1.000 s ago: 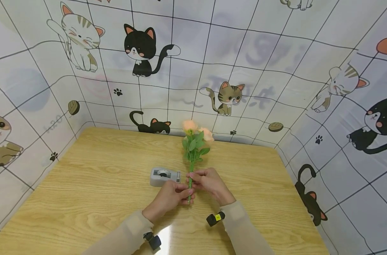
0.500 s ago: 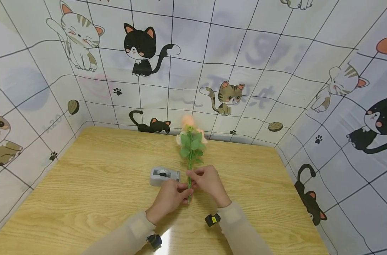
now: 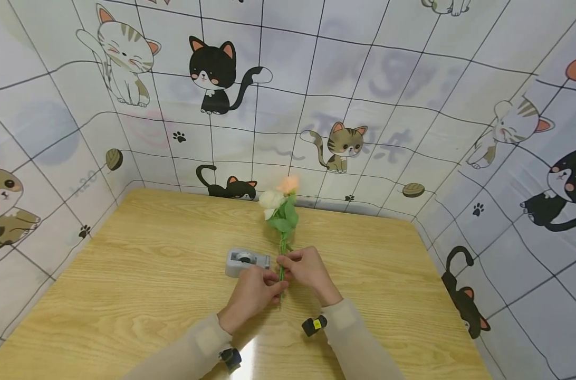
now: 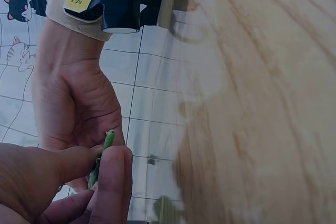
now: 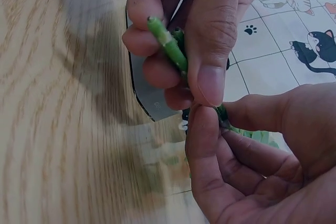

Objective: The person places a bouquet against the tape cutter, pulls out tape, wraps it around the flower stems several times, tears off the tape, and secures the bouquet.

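A small bunch of roses, with a peach bloom (image 3: 289,184), a cream-white bloom (image 3: 271,199) and green leaves (image 3: 284,219), points toward the back wall. Its green stems (image 3: 282,244) run down between both hands. Low on the stems, my left hand (image 3: 252,291) pinches them between thumb and fingers. My right hand (image 3: 309,270) pinches them just above. In the right wrist view the cut stem ends (image 5: 168,43) stick out past the left thumb. Close behind the left hand stands a grey tape dispenser (image 3: 236,262), partly covered by that hand.
A light wooden table (image 3: 164,264) spreads out on all sides of the hands. Cat-print cloth walls (image 3: 278,105) enclose its back and sides. Each wrist carries a small black camera (image 3: 314,325).
The bunch has been turned about its stems: the cream-white bloom now shows at left and the peach one at right. Both hands stay nearly in place; the dispenser has not moved.
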Demonstrator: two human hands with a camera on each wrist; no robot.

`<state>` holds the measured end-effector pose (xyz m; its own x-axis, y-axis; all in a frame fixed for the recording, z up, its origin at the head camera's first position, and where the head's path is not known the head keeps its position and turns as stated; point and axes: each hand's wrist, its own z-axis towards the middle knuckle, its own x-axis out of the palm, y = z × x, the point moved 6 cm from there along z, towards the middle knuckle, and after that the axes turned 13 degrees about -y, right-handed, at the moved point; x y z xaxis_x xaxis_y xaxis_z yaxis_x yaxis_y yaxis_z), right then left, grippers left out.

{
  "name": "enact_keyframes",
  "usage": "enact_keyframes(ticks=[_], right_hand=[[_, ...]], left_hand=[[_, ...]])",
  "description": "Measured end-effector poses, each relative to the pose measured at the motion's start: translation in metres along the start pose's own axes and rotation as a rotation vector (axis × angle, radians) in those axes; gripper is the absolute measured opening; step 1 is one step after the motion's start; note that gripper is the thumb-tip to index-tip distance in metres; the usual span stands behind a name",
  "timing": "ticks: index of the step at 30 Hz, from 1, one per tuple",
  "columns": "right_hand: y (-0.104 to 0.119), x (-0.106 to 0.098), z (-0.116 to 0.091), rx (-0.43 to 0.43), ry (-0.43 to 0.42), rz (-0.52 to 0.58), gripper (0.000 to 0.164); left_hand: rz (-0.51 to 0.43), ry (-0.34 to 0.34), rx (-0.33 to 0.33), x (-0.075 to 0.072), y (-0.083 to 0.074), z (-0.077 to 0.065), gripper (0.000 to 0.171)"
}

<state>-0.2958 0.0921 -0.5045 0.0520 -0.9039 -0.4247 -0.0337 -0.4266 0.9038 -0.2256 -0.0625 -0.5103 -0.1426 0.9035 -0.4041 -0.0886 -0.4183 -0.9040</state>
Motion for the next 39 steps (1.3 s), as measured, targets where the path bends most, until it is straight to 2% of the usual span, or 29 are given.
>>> enact_keyframes(ticks=[5, 10, 17, 22, 26, 31, 39], right_hand=[[-0.003, 0.002, 0.001, 0.011, 0.023, 0.02, 0.024], [-0.002, 0.003, 0.001, 0.018, 0.038, 0.043, 0.023], [-0.006, 0.005, 0.004, 0.003, 0.062, 0.047, 0.025], [-0.008, 0.006, 0.003, 0.022, 0.098, 0.095, 0.024], [-0.011, 0.005, 0.003, 0.045, 0.117, 0.145, 0.025], [-0.012, 0.005, 0.002, 0.041, 0.128, 0.157, 0.027], [-0.006, 0.008, -0.004, 0.019, 0.138, 0.151, 0.029]], left_hand=[[-0.009, 0.014, -0.017, -0.001, 0.002, 0.001, 0.017], [-0.086, 0.069, -0.079, -0.003, 0.009, 0.002, 0.02], [-0.348, 0.257, -0.264, 0.001, 0.021, 0.001, 0.031], [-0.449, 0.326, -0.306, 0.006, 0.021, -0.002, 0.031], [-0.463, 0.307, -0.306, 0.007, 0.02, -0.001, 0.03], [-0.439, 0.281, -0.302, 0.008, 0.019, -0.001, 0.028], [-0.357, 0.222, -0.223, 0.001, 0.011, -0.004, 0.026]])
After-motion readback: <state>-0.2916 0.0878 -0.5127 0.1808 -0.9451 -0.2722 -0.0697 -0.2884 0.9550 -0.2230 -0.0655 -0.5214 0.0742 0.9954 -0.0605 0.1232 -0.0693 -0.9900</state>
